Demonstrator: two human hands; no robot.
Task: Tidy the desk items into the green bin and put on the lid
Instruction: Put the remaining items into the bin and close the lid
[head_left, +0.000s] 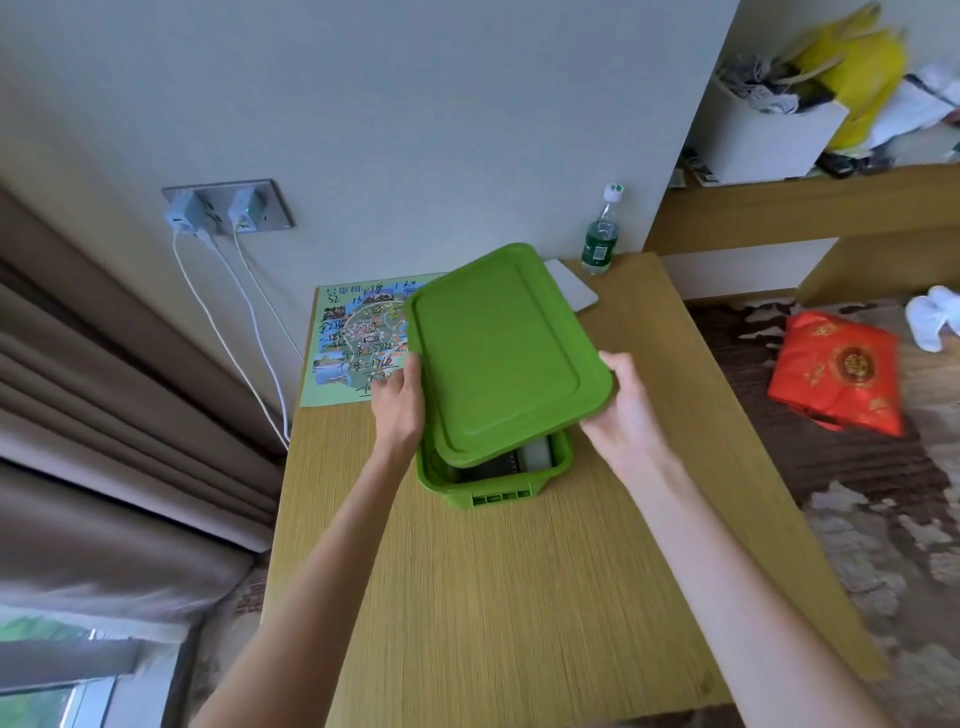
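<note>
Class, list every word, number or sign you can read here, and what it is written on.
"52", "13": handwritten on the map sheet; its other handwriting is too scrawled to read.
Label of the bottle: white letters, too small to read.
The red bag: gold emblem, too blurred to read.
The lid and the bin: no text.

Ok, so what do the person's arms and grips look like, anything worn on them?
The left grip and right grip are ungloved, with no rings showing. The left forearm and right forearm are bare to the picture's edge: no sleeve, watch or bracelet.
</note>
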